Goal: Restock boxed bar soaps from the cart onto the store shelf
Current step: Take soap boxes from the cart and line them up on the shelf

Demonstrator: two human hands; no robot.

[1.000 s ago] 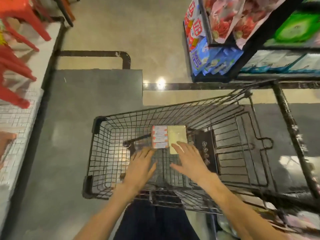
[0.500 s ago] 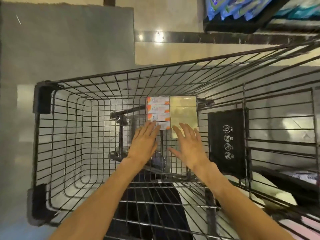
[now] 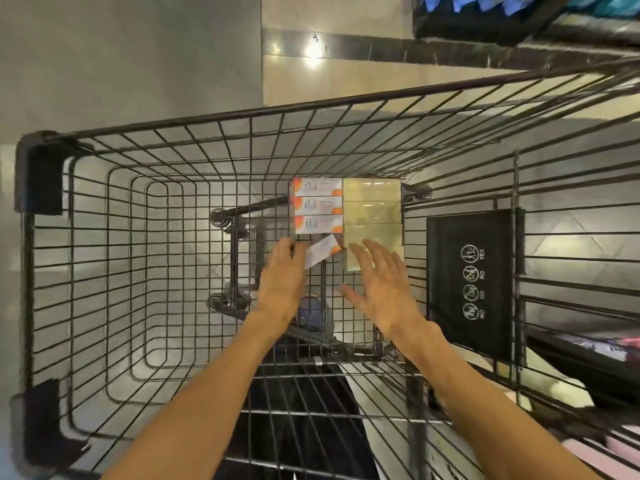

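Note:
On the floor of a black wire cart (image 3: 221, 119) lie two rows of boxed soaps. Three white-and-orange boxes (image 3: 317, 206) lie side by side on the left, with pale yellow boxes (image 3: 372, 211) beside them on the right. My left hand (image 3: 282, 282) has its fingers on a fourth white-and-orange box (image 3: 320, 252), which is tilted up out of its row. My right hand (image 3: 379, 289) hovers open, fingers spread, over the nearest yellow box (image 3: 353, 261).
A black plastic flap with warning icons (image 3: 471, 282) hangs on the cart's right inner side. A store shelf with blue packages (image 3: 485, 12) is at the top right. Grey floor surrounds the cart.
The view has come closer to the cart's floor. My left hand has tilted the nearest white-and-orange box out of the row. My right hand has moved forward over the yellow boxes.

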